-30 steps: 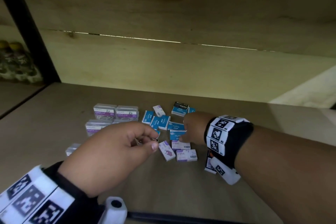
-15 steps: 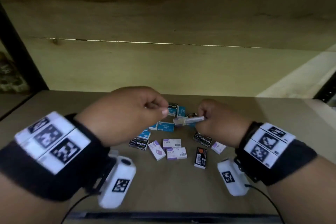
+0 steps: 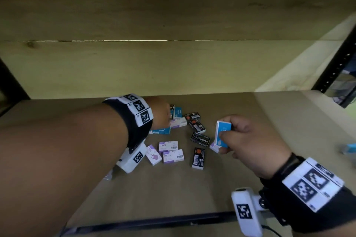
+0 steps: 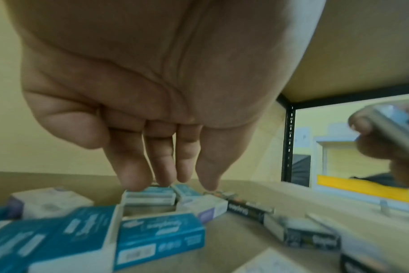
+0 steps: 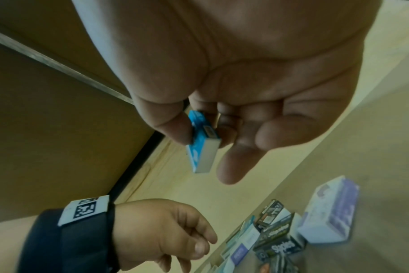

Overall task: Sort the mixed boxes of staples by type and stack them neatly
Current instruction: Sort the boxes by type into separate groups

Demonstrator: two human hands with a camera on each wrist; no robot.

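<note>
Small staple boxes lie mixed on the shelf board (image 3: 192,188): purple-and-white boxes (image 3: 168,146), black boxes (image 3: 200,138) and blue boxes (image 3: 160,131). My right hand (image 3: 240,136) hovers to the right of the pile and pinches a blue box (image 3: 223,133) between thumb and fingers; the right wrist view shows that blue box (image 5: 202,146) on edge. My left hand (image 3: 162,114) reaches over the back of the pile. In the left wrist view its fingers (image 4: 133,177) point down, straight, at a blue box (image 4: 149,196) and hold nothing.
A wooden back wall (image 3: 173,67) closes the shelf. A black metal upright (image 3: 335,69) stands at the right. Another blue box (image 3: 349,148) lies alone at the far right. The shelf's dark front edge (image 3: 154,221) runs along the bottom.
Both hands were together above the pile. Now my left hand has dropped to the pile's back with straightened fingers, and my right hand has moved right with a blue box.
</note>
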